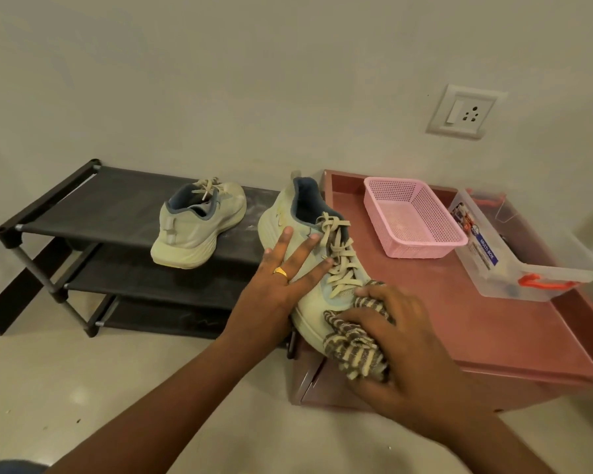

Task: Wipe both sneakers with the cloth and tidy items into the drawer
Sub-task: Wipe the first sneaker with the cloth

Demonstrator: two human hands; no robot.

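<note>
The near sneaker [277, 217] lies along the left edge of the raised-rim tabletop [459, 323], heel toward the upper frame, toe toward the lower. The left hand [281, 275] rests spread-fingered on its side. The right hand [401, 340] clutches the striped cloth [353, 350] on the toe. Bare tabletop lies right of centre. The second sneaker [199, 227] sits on the shoe rack [100, 206], centre left, heel nearest.

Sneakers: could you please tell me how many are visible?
2. The far sneaker stands on the black rack, top shelf; the near sneaker rests on the red cabinet, under the left hand and cloth.
</note>
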